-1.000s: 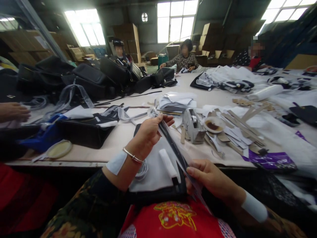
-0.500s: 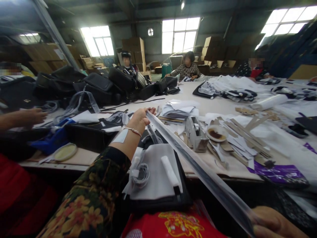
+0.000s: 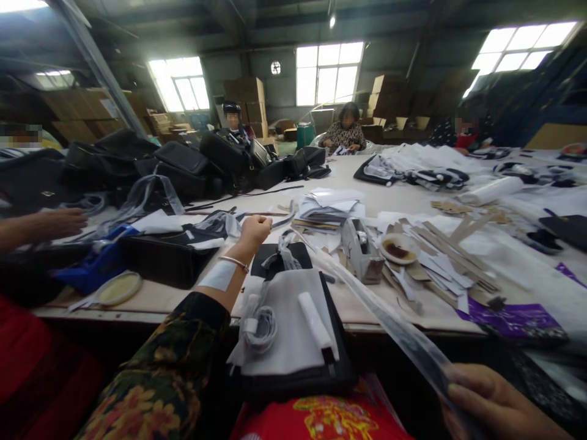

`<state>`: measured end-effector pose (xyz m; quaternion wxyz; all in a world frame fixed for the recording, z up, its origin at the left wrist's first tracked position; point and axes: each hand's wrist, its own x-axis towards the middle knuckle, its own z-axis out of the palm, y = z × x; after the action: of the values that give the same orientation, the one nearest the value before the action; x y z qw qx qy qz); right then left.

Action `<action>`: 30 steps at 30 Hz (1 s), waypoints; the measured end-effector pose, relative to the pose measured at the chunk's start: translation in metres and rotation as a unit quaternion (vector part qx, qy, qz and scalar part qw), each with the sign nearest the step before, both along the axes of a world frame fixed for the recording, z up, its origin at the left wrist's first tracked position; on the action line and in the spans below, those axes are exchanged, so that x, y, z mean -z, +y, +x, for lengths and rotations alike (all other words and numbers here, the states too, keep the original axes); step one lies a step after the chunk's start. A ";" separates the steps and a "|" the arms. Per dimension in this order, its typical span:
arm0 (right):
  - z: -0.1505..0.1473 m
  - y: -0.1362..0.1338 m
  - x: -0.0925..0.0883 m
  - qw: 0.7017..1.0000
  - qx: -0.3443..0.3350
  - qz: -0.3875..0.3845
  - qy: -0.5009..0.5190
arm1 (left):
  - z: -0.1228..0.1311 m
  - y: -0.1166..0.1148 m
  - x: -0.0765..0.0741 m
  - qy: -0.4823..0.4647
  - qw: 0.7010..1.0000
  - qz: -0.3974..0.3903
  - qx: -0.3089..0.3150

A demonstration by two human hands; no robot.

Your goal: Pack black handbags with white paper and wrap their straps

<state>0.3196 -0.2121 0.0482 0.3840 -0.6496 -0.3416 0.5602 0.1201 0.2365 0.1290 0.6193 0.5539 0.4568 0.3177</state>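
Red printed cloth [image 3: 321,421] at the bottom edge, nearest the camera; right hand [image 3: 488,400] low in the right corner, fingers curled and clamped on the near end of a clear plastic strip [image 3: 389,318]; the strip runs taut up and left over the desk [image 3: 183,299] edge; beside it a black bag panel [image 3: 293,382] overhangs the desk edge, covered by a white sheet [image 3: 287,305] with a small white roll [image 3: 314,319] and a coil of clear tape [image 3: 259,327] on it; left hand [image 3: 254,231] further out, well apart from the right, closed in a fist round the strip's far end, bracelet on the wrist; just right of the strip a grey tape dispenser [image 3: 360,247], then a small dish of brown glue [image 3: 397,247] and loose cardboard strips [image 3: 443,244]; round yellowish lid [image 3: 114,288] at the left; a co-worker's hand [image 3: 57,223] rests at far left; black bags [image 3: 183,162] piled behind; three people sit at the far side, too small to detail.
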 end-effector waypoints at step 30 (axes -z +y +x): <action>-0.075 0.145 -0.047 0.991 0.010 0.130 0.041 | 0.052 -0.120 -0.030 -0.318 0.918 -0.233 0.033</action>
<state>0.2447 -0.0674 0.0951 0.4847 -0.5739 -0.3887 0.5335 0.1725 0.1164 0.1592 0.8539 0.2783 0.2781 0.3407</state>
